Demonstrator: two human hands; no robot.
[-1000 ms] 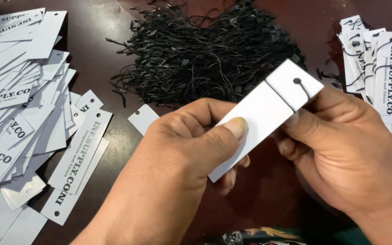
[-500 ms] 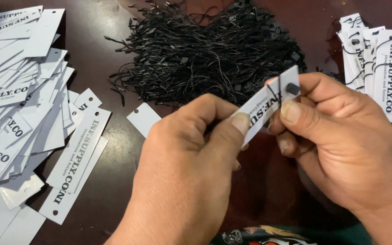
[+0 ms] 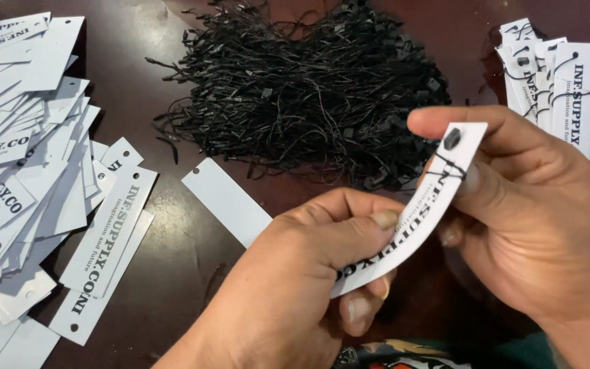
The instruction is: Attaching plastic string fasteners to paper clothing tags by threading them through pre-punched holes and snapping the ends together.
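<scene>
Hands meet over the dark table [image 3: 192,273], both pinching 1 white paper tag [image 3: 418,212] between them. The left hand [image 3: 308,287] has its grip pressed together on the tag's lower end, thumb on the printed face and fingers curled behind, so that end is hidden under the thumb. The right hand [image 3: 527,212] pinches the upper end, forefinger along the top edge and thumb against the face. A thin black string [image 3: 448,166] crosses the tag just below the right forefinger, and a small black fastener [image 3: 452,139] sits at the tag's hole; the string seems to loop through, though the far side cannot be seen.

Beyond the grips lies a tangled heap of black strings [image 3: 315,96], its top cut off by the frame. A blank white tag [image 3: 227,201] lies flat just left of the left grip, partly covered by that hand. Farther left spreads a loose pile of unstrung tags [image 3: 29,171], running off the edge. Past the right grip stands a small stack of strung tags [image 3: 554,85]. Colourful cloth [image 3: 404,355] shows below the hands, mostly hidden.
</scene>
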